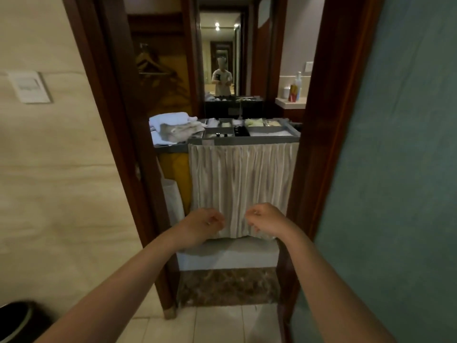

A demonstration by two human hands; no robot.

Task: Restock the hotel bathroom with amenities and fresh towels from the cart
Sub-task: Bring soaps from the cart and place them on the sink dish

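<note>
Far to the left of the left hand (201, 225), smooth cream wall tile is seen, with a dark round bin (14, 318) low in the corner. Up and left of that hand, soft folded towels (173, 125), white and beige, are stacked on the end of the cart (247, 140), probably kept on top so they can be lifted off first. Below them a yellow bag (176, 169) of slack fabric is hung. The left hand is held out towards the cart with its fingers loosely curled, and nothing is seen in its grasp. Between and beyond the two hands a pleated pale curtain (242, 174) is draped over the cart front, presumably to screen the shelves behind it. Directly above, a grey moulded tray (269, 132) is divided into compartments so that small amenities are kept sorted; little dark bottles (238, 130) are stood in one of them. The right hand (267, 219) is raised level with the left, likewise loosely curled and apparently empty. Both hands are judged to be well short of the cart top, so a reach forward and up would be needed. Up and right of the right hand, glossy plastic bottles (295, 87) are stood on a pale counter.
</note>
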